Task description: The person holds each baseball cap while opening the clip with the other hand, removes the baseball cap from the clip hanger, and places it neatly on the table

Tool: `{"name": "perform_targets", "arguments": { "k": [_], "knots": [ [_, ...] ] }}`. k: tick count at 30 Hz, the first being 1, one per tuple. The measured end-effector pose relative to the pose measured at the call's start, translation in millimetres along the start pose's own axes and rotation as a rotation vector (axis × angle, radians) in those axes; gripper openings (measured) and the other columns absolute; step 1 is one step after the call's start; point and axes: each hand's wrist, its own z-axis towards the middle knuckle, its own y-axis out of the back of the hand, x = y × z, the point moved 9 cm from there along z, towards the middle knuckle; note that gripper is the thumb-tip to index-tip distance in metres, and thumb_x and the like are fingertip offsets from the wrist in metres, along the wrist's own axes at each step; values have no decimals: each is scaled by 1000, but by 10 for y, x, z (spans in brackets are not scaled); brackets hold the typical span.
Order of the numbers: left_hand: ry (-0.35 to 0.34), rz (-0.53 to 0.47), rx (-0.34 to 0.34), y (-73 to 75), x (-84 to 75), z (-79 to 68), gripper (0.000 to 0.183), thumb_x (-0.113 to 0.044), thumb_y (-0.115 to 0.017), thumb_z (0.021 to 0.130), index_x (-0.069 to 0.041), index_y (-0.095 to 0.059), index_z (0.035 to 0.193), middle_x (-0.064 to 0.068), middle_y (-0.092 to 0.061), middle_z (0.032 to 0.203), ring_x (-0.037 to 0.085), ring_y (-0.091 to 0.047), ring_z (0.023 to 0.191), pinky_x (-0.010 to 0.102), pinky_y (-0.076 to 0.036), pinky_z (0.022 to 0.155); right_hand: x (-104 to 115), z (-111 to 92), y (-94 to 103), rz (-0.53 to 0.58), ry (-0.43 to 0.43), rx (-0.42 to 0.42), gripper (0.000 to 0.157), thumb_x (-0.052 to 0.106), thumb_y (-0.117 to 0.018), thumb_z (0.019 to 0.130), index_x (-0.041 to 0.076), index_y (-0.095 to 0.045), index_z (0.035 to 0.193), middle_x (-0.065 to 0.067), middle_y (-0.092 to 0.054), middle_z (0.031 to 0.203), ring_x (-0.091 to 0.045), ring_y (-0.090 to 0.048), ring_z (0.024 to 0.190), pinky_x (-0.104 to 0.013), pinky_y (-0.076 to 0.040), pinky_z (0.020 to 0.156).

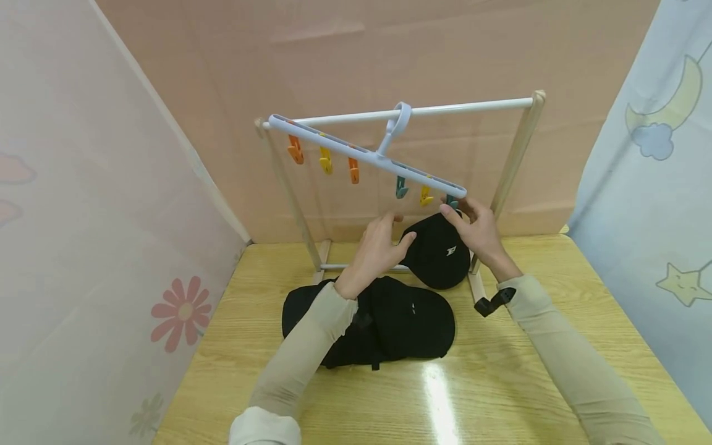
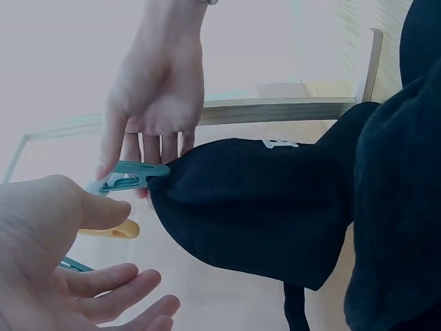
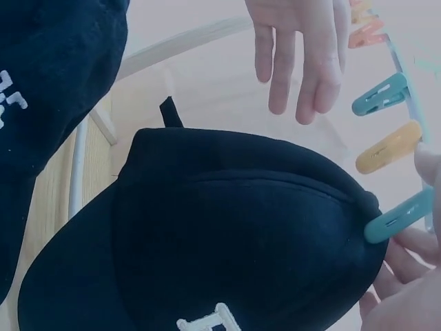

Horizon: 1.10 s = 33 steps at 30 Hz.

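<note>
A black cap [image 1: 436, 262] with a white letter on its front hangs from a teal clip [image 2: 138, 172] at the right end of a pale blue hanger [image 1: 339, 144]. The clip bites the crown of the cap. My right hand [image 1: 481, 232] pinches this clip, thumb on one side and fingers behind it. To the left of the cap, my left hand [image 1: 381, 247] is held with loosely spread fingers and nothing in them. In the left wrist view, a gap shows between the left fingertips and the cap.
The hanger hooks over the white bar [image 1: 461, 109] of a wooden-legged rack. Several orange, yellow and teal clips line it, including a yellow clip [image 3: 389, 147] beside the teal one. More black caps [image 1: 414, 321] lie on the wooden table [image 1: 222, 371] below the left forearm.
</note>
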Motion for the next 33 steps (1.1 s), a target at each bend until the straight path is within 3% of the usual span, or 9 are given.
{"name": "perform_targets", "arguments": {
  "k": [4, 10, 13, 21, 27, 33],
  "knots": [
    [16, -14, -3, -6, 3, 42, 53, -34, -69, 106, 0, -56, 145, 13, -63, 144, 32, -61, 133, 48, -53, 109, -37, 40, -26, 141, 10, 34, 33, 19, -64, 109, 4, -69, 137, 6, -75, 126, -12, -65, 126, -20, -49, 102],
    [38, -6, 17, -61, 18, 103, 52, -35, -68, 106, -2, -56, 145, 12, -64, 144, 31, -61, 133, 47, -53, 109, -127, 76, -54, 290, -11, 100, 30, 19, -60, 111, 7, -70, 136, 4, -75, 127, -9, -63, 129, -19, -44, 109],
    [26, 3, 23, -93, 10, 135, 53, -35, -68, 106, -2, -56, 145, 12, -64, 145, 31, -61, 133, 46, -53, 109, -149, 84, -66, 274, -15, 116, 31, 21, -58, 112, 8, -70, 137, 8, -74, 128, -10, -59, 133, -19, -41, 111],
    [-54, 6, 55, -178, -99, 229, 55, -33, -67, 107, -2, -55, 151, 13, -63, 150, 32, -61, 137, 44, -53, 111, -170, 104, -68, 242, -8, 123, 41, 21, -53, 114, -7, -61, 142, 6, -74, 131, -14, -53, 139, -27, -36, 117],
    [-75, -41, 82, -265, -150, 294, 53, -29, -66, 108, -1, -55, 151, 15, -63, 151, 33, -60, 139, 46, -52, 112, -141, 112, -62, 269, 27, 108, 40, 20, -55, 113, -8, -62, 140, 3, -76, 125, -13, -59, 134, -23, -39, 117],
    [-85, -60, 91, -390, -144, 383, 45, -23, -63, 109, -4, -58, 150, 11, -65, 149, 26, -61, 139, 40, -51, 114, -137, 130, -57, 335, 69, 105, 35, 14, -58, 111, -13, -64, 133, -2, -78, 119, -15, -69, 118, -24, -46, 111]
  ]
}}
